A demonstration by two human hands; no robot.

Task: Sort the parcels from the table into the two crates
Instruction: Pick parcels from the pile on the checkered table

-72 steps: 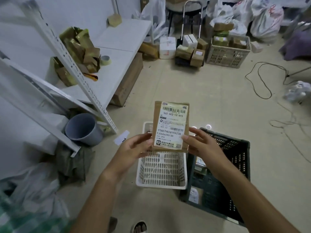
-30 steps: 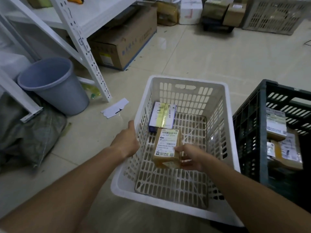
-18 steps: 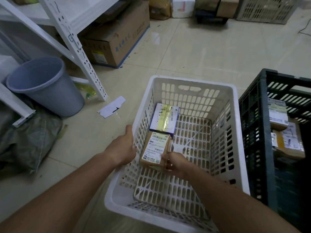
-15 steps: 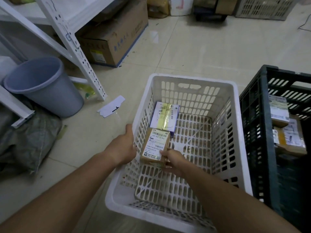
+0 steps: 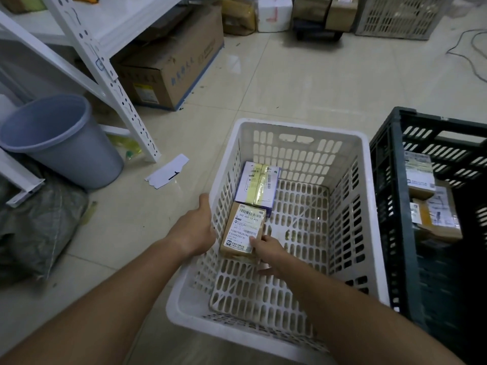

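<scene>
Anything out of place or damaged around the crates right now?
In the white crate both parcels lie flat along the left wall, undamaged. The only stray things are a torn slip of white paper on the floor left of the crate and yellow scraps by the shelf leg.

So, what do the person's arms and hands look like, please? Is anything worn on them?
Both forearms are bare as far as the frame shows: no sleeves, no gloves. The left hand and the right hand carry no ring, watch or bracelet on the parts that show. Fingernails on the right hand look short and unpainted. The upper arms lie outside the view.
</scene>
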